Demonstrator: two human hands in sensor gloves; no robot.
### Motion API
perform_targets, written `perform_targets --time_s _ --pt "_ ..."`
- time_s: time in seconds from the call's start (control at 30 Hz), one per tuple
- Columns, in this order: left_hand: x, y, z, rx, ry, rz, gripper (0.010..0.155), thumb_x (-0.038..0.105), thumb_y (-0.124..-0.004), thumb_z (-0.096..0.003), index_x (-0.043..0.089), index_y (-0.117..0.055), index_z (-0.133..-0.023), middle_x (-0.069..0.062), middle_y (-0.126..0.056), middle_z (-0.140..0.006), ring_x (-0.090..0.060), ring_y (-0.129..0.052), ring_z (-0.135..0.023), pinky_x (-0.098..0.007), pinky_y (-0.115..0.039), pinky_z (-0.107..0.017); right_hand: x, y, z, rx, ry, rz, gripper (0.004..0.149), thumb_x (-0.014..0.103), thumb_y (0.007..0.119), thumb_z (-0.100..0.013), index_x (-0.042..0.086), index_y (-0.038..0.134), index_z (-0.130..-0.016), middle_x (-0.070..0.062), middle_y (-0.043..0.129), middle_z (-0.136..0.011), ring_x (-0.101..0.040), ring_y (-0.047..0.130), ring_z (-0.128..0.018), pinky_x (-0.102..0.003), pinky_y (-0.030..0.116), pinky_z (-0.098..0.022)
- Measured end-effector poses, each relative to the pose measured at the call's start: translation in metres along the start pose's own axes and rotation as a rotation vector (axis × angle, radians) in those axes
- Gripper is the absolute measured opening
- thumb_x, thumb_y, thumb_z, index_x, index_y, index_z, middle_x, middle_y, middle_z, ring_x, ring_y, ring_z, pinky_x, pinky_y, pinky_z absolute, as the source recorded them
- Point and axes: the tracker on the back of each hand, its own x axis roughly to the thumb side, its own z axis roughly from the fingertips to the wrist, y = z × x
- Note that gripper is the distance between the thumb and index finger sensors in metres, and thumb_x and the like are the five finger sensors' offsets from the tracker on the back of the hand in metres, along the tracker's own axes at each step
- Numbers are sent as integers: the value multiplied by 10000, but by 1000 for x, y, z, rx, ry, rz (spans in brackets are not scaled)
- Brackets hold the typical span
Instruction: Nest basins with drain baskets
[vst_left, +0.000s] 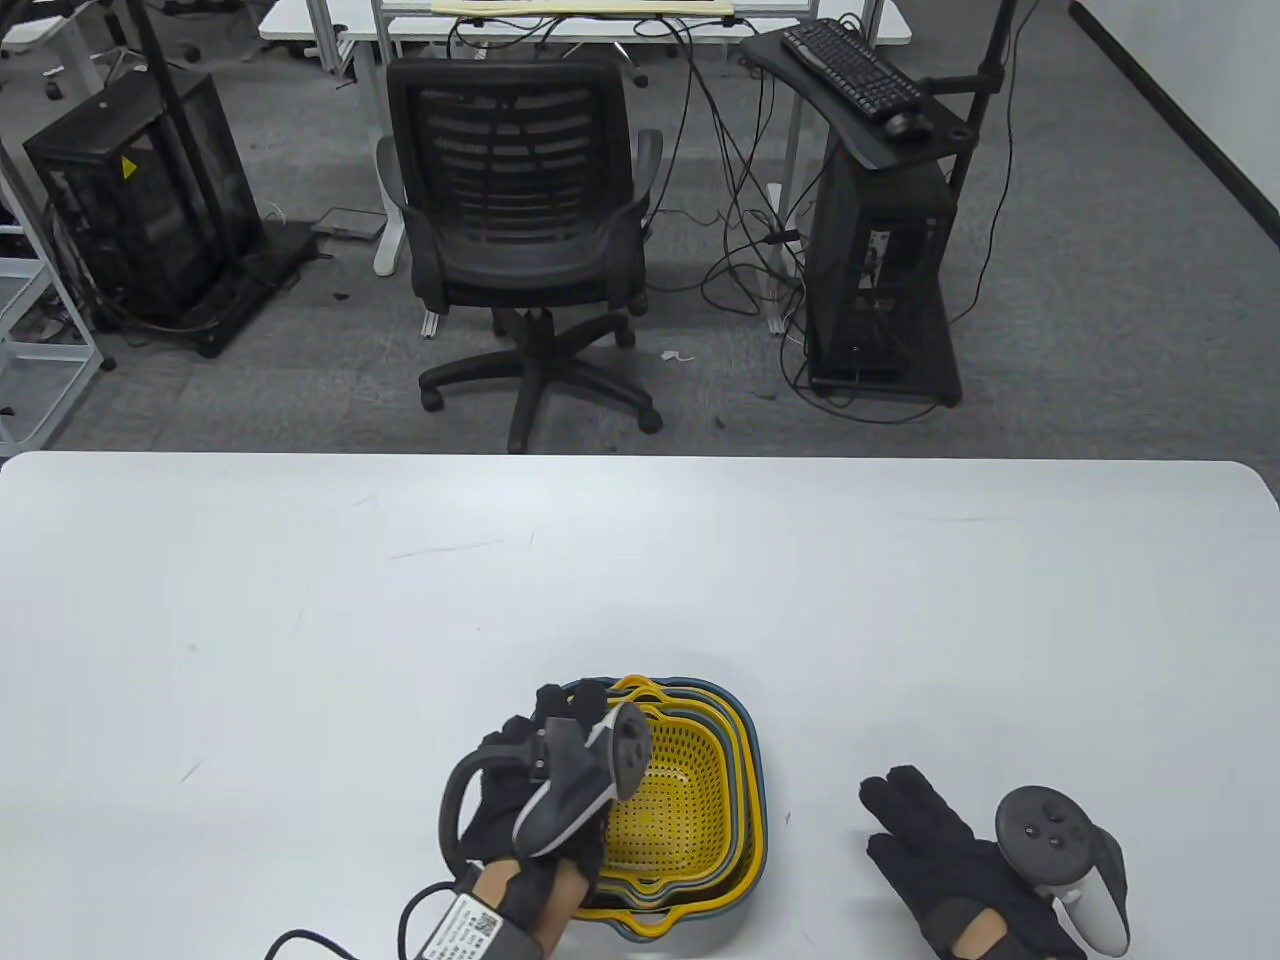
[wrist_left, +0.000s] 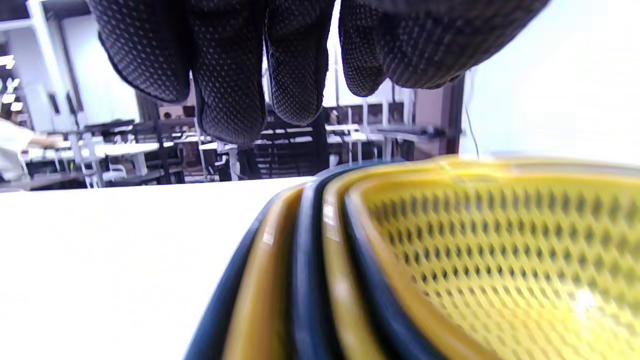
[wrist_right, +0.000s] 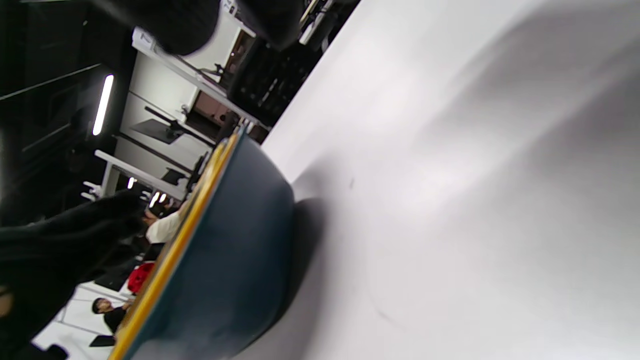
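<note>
A nested stack of dark blue basins (vst_left: 757, 790) and yellow drain baskets (vst_left: 670, 800) stands near the table's front edge, a yellow mesh basket innermost on top. My left hand (vst_left: 565, 715) hovers over the stack's left rim. In the left wrist view its fingers (wrist_left: 230, 90) hang spread above the layered rims (wrist_left: 310, 260) and the mesh basket (wrist_left: 500, 260) without touching them. My right hand (vst_left: 920, 825) lies flat and empty on the table, to the right of the stack. The right wrist view shows the outer blue basin (wrist_right: 235, 250) from the side.
The white table (vst_left: 640, 580) stretches far to the left, right and back of the stack. Beyond its far edge stand an office chair (vst_left: 520, 220) and computer towers (vst_left: 875, 260) on the floor. A cable (vst_left: 300, 940) trails from my left wrist.
</note>
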Motion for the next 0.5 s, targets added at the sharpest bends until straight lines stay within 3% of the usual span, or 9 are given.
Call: perform_targets --time_s 0.07,0.13,0.27,0.33,0.37,0.4,0.43,0.5 --pt "-34 -10 -6 -6 -1 98 591 468 -721 -509 396 -619 -1086 -2 -666 -1133 -371 -785 -1010 -565 -670 -695 -3 1 -2 -10 29 35 635 407 701 -536 159 500 -1085 -172 242 -1157 -549 200 -1020 -791 357 -637" --pt "-77 -35 -12 -23 11 179 584 469 -717 -509 416 -610 -1081 22 -622 -1148 -363 -725 -1043 -575 -642 -711 -11 2 -6 -17 91 113 633 404 701 -536 183 482 -1087 -158 226 -1160 -540 171 -1019 -792 335 -637" --pt "-145 -86 -10 -92 79 147 581 477 -719 -500 440 -608 -1069 49 -606 -1151 -357 -724 -1043 -575 -641 -712 -30 7 -20 -32 222 237 654 380 708 -542 389 291 -1046 -61 115 -1155 -488 80 -1018 -774 264 -649" --pt "-173 -106 -4 -107 81 242 609 494 -713 -498 468 -539 -1080 60 -494 -1183 -348 -596 -1099 -601 -561 -752 -42 8 -33 -50 292 335 676 406 702 -542 437 227 -1021 10 54 -1139 -424 7 -1012 -759 209 -653" --pt "-181 -113 -5 -149 44 318 630 495 -718 -495 493 -504 -1087 71 -406 -1205 -358 -439 -1135 -650 -441 -771 -45 9 -35 -58 305 359 681 425 699 -540 442 215 -1018 25 46 -1136 -408 -12 -1009 -756 192 -652" --pt "-189 -124 -9 -297 -4 439 656 496 -717 -498 506 -431 -1088 101 -293 -1201 -335 -256 -1132 -659 -317 -770 -53 11 -42 -71 342 409 694 463 689 -532 433 199 -1022 27 29 -1132 -393 -40 -1001 -750 164 -647" --pt "-192 -132 -11 -386 -24 497 686 505 -711 -498 510 -344 -1078 127 -173 -1176 -305 -119 -1099 -645 -230 -758 -57 12 -47 -64 375 427 706 488 678 -529 414 190 -1033 25 19 -1133 -379 -59 -998 -739 118 -638" --pt "-192 -147 -14 -525 51 478 738 573 -679 -485 550 -201 -1047 184 -32 -1139 -249 47 -1055 -565 -64 -740 -65 19 -54 49 471 442 714 527 601 -523 367 132 -1036 34 -96 -1093 -360 -173 -953 -698 -1 -604"
